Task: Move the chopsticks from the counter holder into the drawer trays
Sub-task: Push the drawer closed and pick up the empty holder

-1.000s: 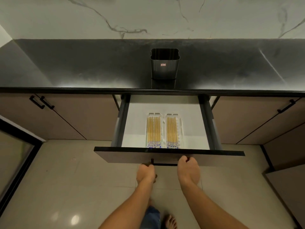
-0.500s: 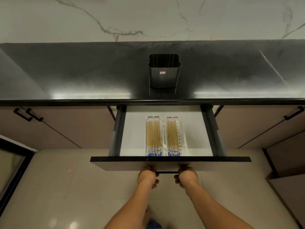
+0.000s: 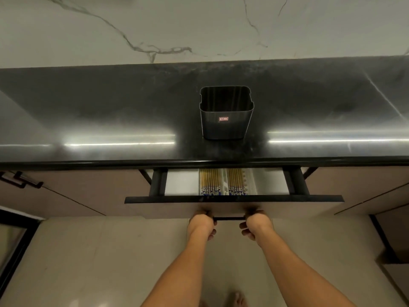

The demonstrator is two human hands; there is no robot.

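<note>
Head view: left hand (image 3: 201, 223) and right hand (image 3: 257, 223) grip drawer handle (image 3: 229, 218); holder (image 3: 225, 127), frame centre, bears unreadable red label (image 3: 223, 119).

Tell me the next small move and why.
Probably push the drawer fully shut: the holder on the counter looks empty, the chopsticks lie in both trays, and the left hand and right hand grip its handle.

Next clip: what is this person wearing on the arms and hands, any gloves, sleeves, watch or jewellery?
No gloves: the left hand and right hand are bare. The left forearm and right forearm are bare as far as the frame shows, with no sleeve, watch or bracelet in view. The fingers are mostly hidden, so rings cannot be ruled out.
</note>
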